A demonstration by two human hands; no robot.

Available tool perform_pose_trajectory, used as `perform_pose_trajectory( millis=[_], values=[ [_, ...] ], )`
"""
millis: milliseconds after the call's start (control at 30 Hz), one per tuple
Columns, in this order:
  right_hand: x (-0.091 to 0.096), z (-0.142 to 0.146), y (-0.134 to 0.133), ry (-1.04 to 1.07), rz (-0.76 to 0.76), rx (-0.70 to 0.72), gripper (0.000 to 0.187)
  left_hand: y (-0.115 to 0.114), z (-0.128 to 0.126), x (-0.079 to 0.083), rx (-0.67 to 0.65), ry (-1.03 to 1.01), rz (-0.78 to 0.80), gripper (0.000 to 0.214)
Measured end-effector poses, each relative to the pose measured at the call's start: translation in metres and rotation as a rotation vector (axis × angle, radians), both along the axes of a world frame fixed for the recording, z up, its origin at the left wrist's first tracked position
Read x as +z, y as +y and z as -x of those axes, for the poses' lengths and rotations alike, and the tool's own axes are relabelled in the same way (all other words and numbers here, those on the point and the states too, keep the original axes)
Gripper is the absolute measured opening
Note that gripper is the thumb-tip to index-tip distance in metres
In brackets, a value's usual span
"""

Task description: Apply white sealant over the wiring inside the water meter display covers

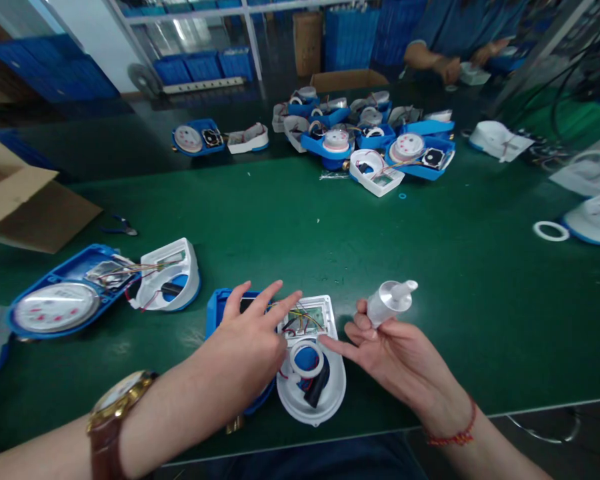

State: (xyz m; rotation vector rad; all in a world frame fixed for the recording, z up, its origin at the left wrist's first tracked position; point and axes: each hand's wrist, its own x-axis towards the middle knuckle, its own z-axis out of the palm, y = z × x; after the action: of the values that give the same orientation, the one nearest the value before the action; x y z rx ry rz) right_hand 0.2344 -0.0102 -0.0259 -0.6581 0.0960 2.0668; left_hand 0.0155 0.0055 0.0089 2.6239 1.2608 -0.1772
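My left hand (255, 327) lies over an opened water meter, fingers spread, fingertips on the wires and circuit board of its white cover (311, 387). The meter's blue base (215, 310) is mostly hidden under that hand. A white ring (306, 359) sits inside the cover, beside a black part. My right hand (395, 350) is palm up to the right of the cover. It pinches a small white plastic bottle with a nozzle (390, 300) between thumb and fingers, while its index finger points at the ring.
Another opened blue and white meter (80, 293) lies at the left, beside a cardboard box (25, 200) and pliers (123, 227). A heap of opened meters (375, 143) fills the far middle. A loose white ring (551, 231) lies right. Another person's hands (447, 63) work at the far side.
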Motion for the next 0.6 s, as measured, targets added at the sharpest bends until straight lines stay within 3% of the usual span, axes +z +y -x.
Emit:
perform_pose_trajectory(
  millis=[100, 233, 367, 467, 600],
  values=[
    [-0.002, 0.012, -0.004, 0.06, 0.061, 0.048, 0.027, 0.007, -0.004, 0.003, 0.067, 0.053, 0.041, 0.019],
    [-0.006, 0.025, -0.01, 0.067, 0.135, 0.1, 0.023, 0.014, -0.003, 0.005, 0.068, 0.041, 0.144, 0.014],
    [-0.004, 0.015, -0.01, -0.049, 0.036, 0.124, 0.019, 0.019, 0.004, 0.003, 0.067, 0.0, 0.243, 0.017],
    [0.001, -0.003, -0.002, -0.403, -0.189, 0.044, 0.014, 0.023, 0.008, 0.002, 0.062, -0.039, 0.278, 0.016],
    [0.006, -0.019, 0.006, -1.195, -0.665, -0.071, 0.014, 0.028, 0.01, 0.002, 0.046, -0.089, 0.306, 0.015]
  ],
)
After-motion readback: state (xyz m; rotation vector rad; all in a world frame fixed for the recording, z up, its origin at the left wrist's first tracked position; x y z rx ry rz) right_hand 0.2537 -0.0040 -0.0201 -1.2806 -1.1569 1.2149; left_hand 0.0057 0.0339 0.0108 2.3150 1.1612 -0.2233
